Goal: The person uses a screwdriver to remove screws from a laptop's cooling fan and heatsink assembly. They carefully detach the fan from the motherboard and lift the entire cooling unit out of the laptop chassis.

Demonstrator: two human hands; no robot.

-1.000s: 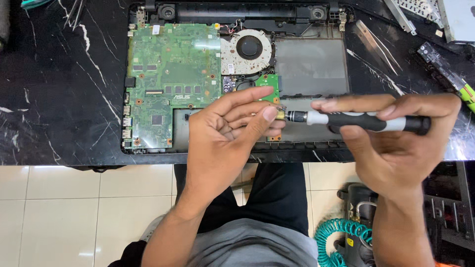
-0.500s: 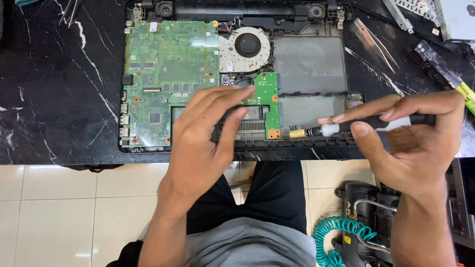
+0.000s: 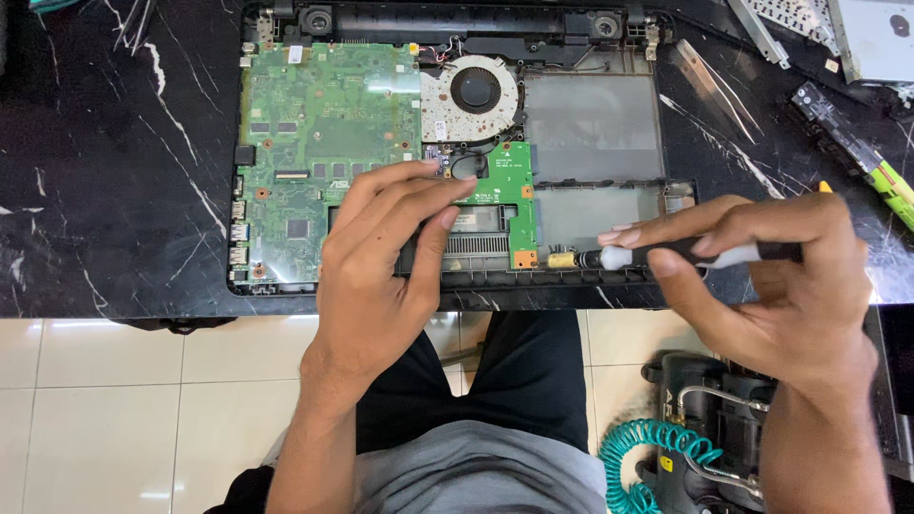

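The right hand (image 3: 781, 286) closes its grip around an electric screwdriver (image 3: 666, 255), held level. The left hand (image 3: 381, 257), fingers extended and empty, rests on the laptop's green board (image 3: 324, 133).

Your right hand (image 3: 790, 286) grips a matt black plastic screwdriver (image 3: 666, 255) with a brass-coloured metal tip. Left of it lie a matt green circuit board (image 3: 324, 143) and glossy black veined stone table (image 3: 114, 171).

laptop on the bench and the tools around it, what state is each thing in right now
laptop base: opened, cover off
green circuit board: exposed, seated in base
fan: uncovered
electric screwdriver: held level, tip at base's front edge
left hand: fingers resting on board
right hand: gripping screwdriver
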